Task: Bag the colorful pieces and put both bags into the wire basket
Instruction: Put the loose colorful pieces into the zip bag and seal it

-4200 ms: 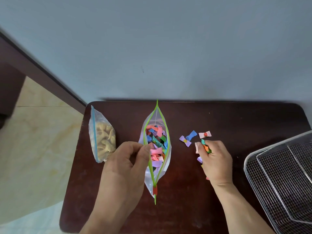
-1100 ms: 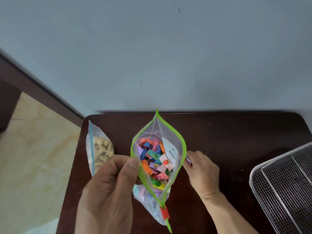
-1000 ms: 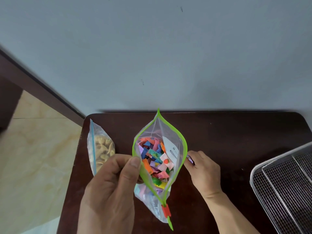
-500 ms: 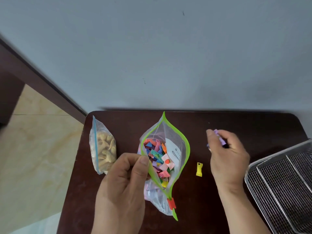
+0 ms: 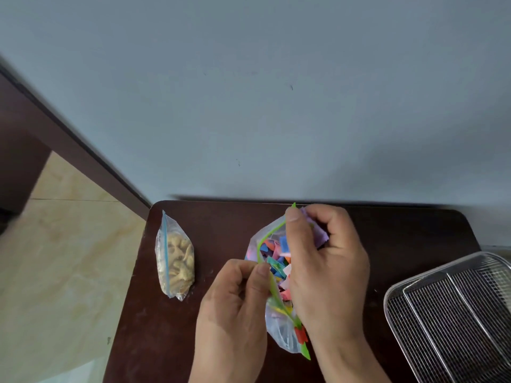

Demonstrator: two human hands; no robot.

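Clear plastic is catching the light at the left of the dark table [image 5: 221, 217], where a sealed bag with a blue strip [image 5: 175, 265] is lying on its side, holding pale beige pieces and waiting well apart from the hands. Moving right, the left hand [image 5: 235, 308] is pinching the near-left lip of the green-edged bag [image 5: 276, 324] between thumb and forefinger, apparently to keep the mouth spread and the bag steady. Inside it, the colorful pieces [image 5: 278, 257] are lying heaped below the opening. Over the far end of that opening, the right hand [image 5: 326, 266] is curling around a purple piece [image 5: 318, 236], thumb pressed along the green rim, seemingly feeding it in. A red slider [image 5: 300, 335] is sitting at the near end of the zip, so the bag is not yet closed. At the far right, the wire basket [image 5: 453, 322] is sitting with neither bag in it, close enough for an easy transfer.
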